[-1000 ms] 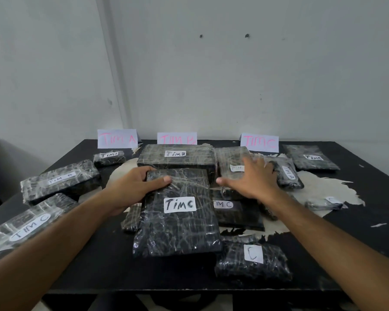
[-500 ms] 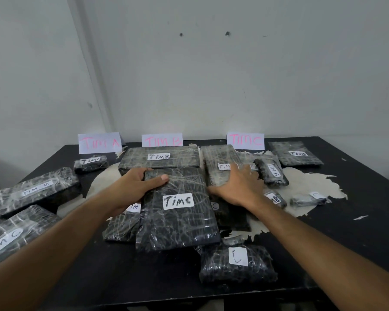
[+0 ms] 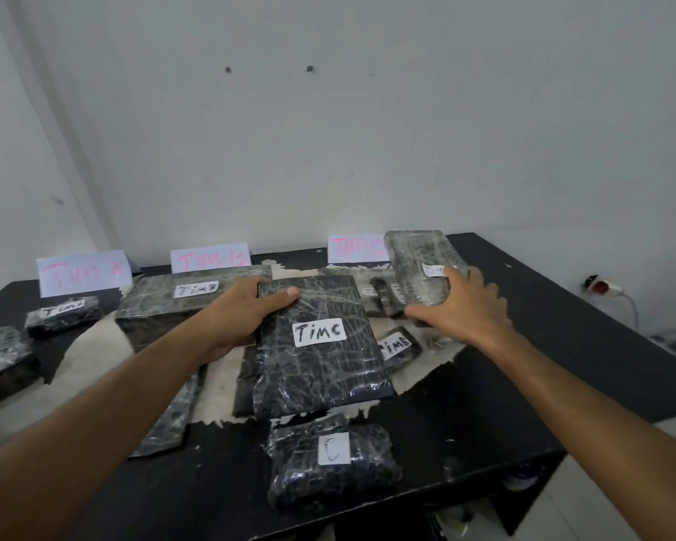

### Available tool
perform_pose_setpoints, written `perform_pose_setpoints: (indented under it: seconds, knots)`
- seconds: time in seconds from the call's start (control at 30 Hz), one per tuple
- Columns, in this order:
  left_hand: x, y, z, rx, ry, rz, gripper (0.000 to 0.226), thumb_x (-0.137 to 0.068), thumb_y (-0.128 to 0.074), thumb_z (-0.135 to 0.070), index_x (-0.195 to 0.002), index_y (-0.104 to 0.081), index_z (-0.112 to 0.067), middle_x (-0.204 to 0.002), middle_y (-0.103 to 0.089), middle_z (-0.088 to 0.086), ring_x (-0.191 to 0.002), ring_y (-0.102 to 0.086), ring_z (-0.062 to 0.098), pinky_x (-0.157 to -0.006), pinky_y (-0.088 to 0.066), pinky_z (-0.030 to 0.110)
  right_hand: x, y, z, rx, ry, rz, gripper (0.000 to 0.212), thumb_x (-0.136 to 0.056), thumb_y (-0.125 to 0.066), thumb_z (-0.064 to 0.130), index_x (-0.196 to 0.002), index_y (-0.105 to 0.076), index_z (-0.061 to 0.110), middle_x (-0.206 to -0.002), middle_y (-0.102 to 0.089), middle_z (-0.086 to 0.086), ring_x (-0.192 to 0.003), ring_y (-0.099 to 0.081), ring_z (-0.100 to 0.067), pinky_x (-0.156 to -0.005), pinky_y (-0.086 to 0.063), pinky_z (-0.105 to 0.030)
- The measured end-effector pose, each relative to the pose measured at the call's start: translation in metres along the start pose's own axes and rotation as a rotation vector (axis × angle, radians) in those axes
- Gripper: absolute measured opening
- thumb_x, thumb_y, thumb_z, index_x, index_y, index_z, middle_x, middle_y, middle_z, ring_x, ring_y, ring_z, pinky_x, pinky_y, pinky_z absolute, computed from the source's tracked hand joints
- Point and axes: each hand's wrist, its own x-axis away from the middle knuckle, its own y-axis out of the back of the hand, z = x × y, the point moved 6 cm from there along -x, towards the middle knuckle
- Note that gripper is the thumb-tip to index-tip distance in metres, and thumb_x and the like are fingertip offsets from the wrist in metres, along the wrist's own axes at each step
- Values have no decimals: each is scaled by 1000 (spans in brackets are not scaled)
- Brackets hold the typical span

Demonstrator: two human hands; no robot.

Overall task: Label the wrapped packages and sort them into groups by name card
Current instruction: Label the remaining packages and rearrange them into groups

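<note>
A large black wrapped package labelled "Tim C" lies mid-table; my left hand grips its far left corner, thumb on top. My right hand holds a grey wrapped package raised and tilted in front of the "Tim C" name card; its white label is partly hidden by my fingers. The name cards "Tim A" and "Tim B" stand at the back. A long "Tim B" package lies behind my left hand. A package marked "C" sits at the front edge.
A small "Tim A" package lies under its card. A small "Tim B" package sits right of the big one. More wrapped packages are at the far left. The black table has a peeled pale patch. A power strip lies beyond.
My right hand has lifted the grey package off the table, up toward the "Tim C" card. My left hand stays on the large "Tim C" package. The view has shifted rightward.
</note>
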Motion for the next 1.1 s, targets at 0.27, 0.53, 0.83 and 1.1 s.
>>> perform_pose_setpoints:
  seconds: [0.27, 0.53, 0.83, 1.1]
  knots:
    - [-36, -72, -3, 30, 36, 74, 44, -91, -75, -37, -119, -63, -5, -97, -79, 15, -80, -77, 22, -65, -60, 31, 12, 23, -120, 55, -80, 49, 128, -45, -52, 97, -156, -24, 38, -164, -24, -8, -141, -33, -44, -113, -30, -61]
    - [-50, -119, 4, 15, 56, 132, 37, -96, -72, -30, -122, -64, -6, -107, -77, 18, -89, -76, 27, -76, -61, 39, 26, 9, -170, 29, -102, 117, 123, -46, -58, 89, -155, -27, 41, -167, -20, -3, -143, -30, -40, -114, -27, -59]
    - [-47, -115, 9, 37, 106, 82, 48, -95, -72, -28, -134, -55, -6, -114, -75, 19, -107, -73, 36, -98, -57, 54, 18, 8, -146, 73, -10, 131, 127, -49, -42, 103, -159, -21, 41, -171, -5, -6, -156, 1, -40, -116, 2, -72]
    - [-53, -60, -5, -24, 108, -19, 48, -92, -76, -33, -125, -56, -6, -100, -78, 21, -91, -77, 35, -77, -63, 46, -29, -5, -22, -179, 306, 44, 68, -85, -70, 62, -140, -57, 23, -137, -62, 0, -124, -58, -22, -93, -45, -36]
